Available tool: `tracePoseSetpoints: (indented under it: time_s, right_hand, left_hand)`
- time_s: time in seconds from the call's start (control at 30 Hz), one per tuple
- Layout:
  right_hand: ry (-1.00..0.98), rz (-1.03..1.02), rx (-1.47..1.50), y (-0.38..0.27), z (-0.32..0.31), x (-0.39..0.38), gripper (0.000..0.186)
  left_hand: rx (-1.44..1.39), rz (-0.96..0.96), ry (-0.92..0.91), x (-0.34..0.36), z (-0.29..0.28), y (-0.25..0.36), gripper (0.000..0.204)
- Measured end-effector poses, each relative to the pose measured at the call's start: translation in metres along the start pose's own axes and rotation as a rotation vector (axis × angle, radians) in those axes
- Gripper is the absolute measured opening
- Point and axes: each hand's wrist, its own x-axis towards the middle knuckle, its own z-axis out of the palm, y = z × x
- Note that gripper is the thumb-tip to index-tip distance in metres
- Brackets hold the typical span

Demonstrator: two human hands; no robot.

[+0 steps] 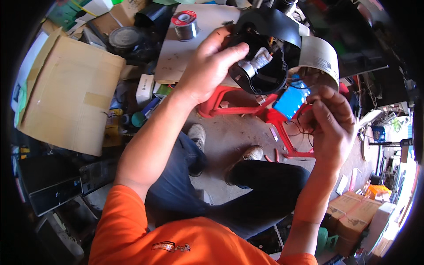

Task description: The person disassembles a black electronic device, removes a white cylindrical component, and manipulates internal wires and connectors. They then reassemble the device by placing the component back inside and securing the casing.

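Observation:
My left hand (218, 59) grips a black round housing (269, 26) by its left side; inside show coloured wires and a silvery fitting (254, 66). Against the housing's right side is a white cylinder (319, 52), open at its lower end. A blue wrapped pack (289, 101), probably a battery, hangs below them among thin dark wires. My right hand (331, 119) is just under the cylinder, fingers curled and pinched on thin dark wires; its exact hold is partly hidden.
A worktop (174, 62) bears a solder spool (185, 31), above red plastic stool-like frames (287, 137). Cardboard (66, 92), dark monitors (48, 185) and assorted clutter lie left; boxes (353, 207) sit lower right. My shoes are on the concrete floor (221, 132).

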Motion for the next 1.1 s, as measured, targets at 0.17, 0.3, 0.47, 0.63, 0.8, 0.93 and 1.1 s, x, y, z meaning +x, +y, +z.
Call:
tracePoseSetpoints:
  time_s: [0.17,0.3,0.47,0.63,0.8,0.93,1.1]
  right_hand:
    - [-0.042,0.004,-0.014,-0.031,0.014,0.014,0.023]
    - [-0.105,-0.046,-0.035,-0.048,0.029,0.027,0.024]
    - [-0.139,-0.077,-0.086,-0.060,0.054,0.045,0.026]
    - [-0.210,-0.129,-0.182,-0.069,0.065,0.055,0.026]
    - [-0.223,-0.179,-0.269,-0.078,0.078,0.058,0.027]
    - [-0.249,-0.201,-0.299,-0.079,0.078,0.063,0.029]
    - [-0.276,-0.196,-0.303,-0.082,0.077,0.064,0.031]
  left_hand:
    - [0.003,-0.004,0.026,-0.001,0.002,-0.008,0.041]
    - [-0.068,-0.051,0.055,-0.003,0.009,-0.001,0.040]
    - [-0.016,-0.082,0.070,-0.002,0.000,-0.002,0.034]
    - [-0.117,-0.109,0.085,-0.004,0.000,0.000,0.029]
    - [-0.186,-0.144,0.073,0.002,-0.004,-0.005,0.028]
    - [-0.162,-0.103,0.061,0.003,-0.005,-0.006,0.033]
    - [-0.199,-0.142,0.048,0.002,-0.004,-0.004,0.034]
